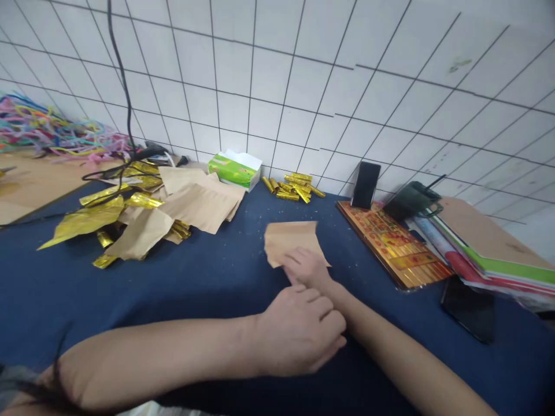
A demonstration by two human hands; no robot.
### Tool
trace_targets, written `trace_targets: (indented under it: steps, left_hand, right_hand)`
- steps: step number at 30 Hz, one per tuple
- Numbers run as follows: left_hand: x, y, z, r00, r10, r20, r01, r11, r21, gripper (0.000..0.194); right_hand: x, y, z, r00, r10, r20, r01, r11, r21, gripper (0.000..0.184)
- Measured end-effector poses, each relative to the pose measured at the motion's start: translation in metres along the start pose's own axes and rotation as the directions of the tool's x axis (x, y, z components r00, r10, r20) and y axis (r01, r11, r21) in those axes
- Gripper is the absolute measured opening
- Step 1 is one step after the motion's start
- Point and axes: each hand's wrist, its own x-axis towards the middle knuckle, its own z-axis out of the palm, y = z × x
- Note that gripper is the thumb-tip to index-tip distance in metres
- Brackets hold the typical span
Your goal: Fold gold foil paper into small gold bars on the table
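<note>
Brown paper (290, 231): positioning, likely. Right hand (306, 267) laid flattish on it; left hand (301, 332) curled, contents hidden. Next calls for steadying.

A hand could pass along the counter (225, 277) between the brown paper sheet (288, 231) and the pile of paper and foil (202, 205) at left, or along the lane between the sheet and the gold-patterned stack (403, 260) at right. Gold foil rolls (297, 188) and the tiled wall (277, 86) obstruct the far side; the left hand (301, 332) and right hand (307, 267) crowd the near approach. A black cable (124, 81) hangs across the pile.
</note>
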Motion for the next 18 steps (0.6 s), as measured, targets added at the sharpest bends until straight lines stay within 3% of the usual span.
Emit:
trace_targets:
  steps: [3, 6, 11, 14, 18]
  left_hand:
    - [-0.014, -0.015, 0.004, 0.996, -0.032, 0.082, 0.024, 0.995, 0.095, 0.021]
    - [-0.025, -0.033, -0.003, 0.979, -0.130, 0.156, 0.105, 0.982, 0.157, 0.022]
    - [-0.030, -0.060, -0.012, 0.906, -0.317, 0.281, 0.255, 0.938, 0.237, 0.035]
    - [-0.028, -0.071, -0.009, 0.880, -0.344, 0.328, 0.280, 0.933, 0.228, 0.036]
    - [-0.025, -0.084, -0.003, 0.886, -0.308, 0.347, 0.227, 0.940, 0.254, 0.017]
  right_hand:
    - [-0.006, -0.009, 0.003, 0.989, -0.058, 0.139, 0.043, 0.993, 0.109, 0.020]
    - [-0.014, -0.002, -0.017, 0.985, -0.053, 0.164, 0.020, 0.979, 0.201, 0.027]
    - [-0.038, 0.028, -0.036, 0.978, 0.047, 0.202, -0.073, 0.990, 0.122, 0.036]
    - [-0.051, 0.044, -0.028, 0.985, 0.077, 0.154, -0.093, 0.991, 0.097, 0.029]
    - [-0.056, 0.048, -0.016, 0.992, 0.107, 0.072, -0.115, 0.987, 0.116, 0.026]
